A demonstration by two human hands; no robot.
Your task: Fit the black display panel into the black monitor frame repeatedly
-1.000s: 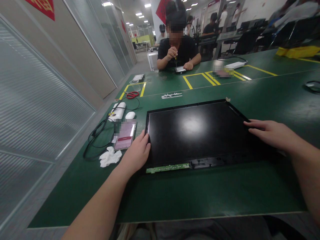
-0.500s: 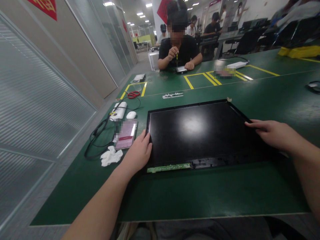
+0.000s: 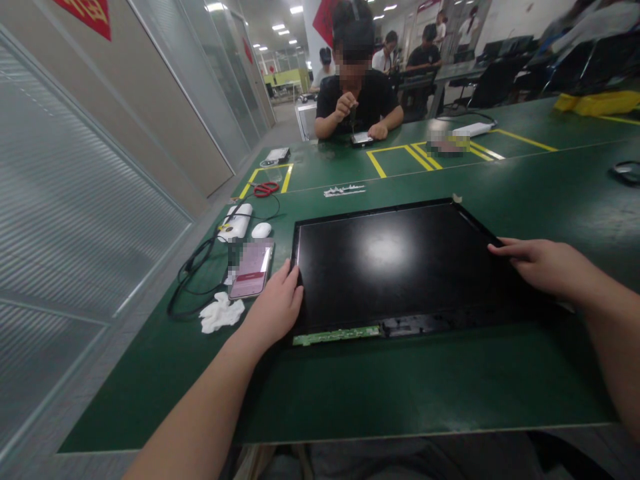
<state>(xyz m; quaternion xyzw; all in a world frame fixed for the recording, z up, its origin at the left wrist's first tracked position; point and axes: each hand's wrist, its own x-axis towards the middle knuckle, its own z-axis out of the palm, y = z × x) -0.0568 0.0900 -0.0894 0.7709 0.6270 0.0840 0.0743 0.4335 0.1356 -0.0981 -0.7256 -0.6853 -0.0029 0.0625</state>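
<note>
The panel [image 3: 390,280] lies on the table [image 3: 400,393], fingers of left hand [image 3: 277,299] and right hand [image 3: 545,265] clamped on its side edges, undersides hidden. Phone [image 3: 251,267] and tissue [image 3: 221,313] crowd the left; scissors [image 3: 266,190] lie beyond.

You've got 1 black panel [image 3: 400,287], 1 green circuit strip [image 3: 336,335], 1 phone [image 3: 254,267], 1 tissue wad [image 3: 221,313], 1 red-handled scissors [image 3: 265,190].

A phone [image 3: 249,283] is set left of the screen [image 3: 390,273] on the worktop [image 3: 400,393], tissue [image 3: 221,313] before the phone, scissors [image 3: 267,190] behind it; strips [image 3: 345,192], apparently, are laid behind the screen.
</note>
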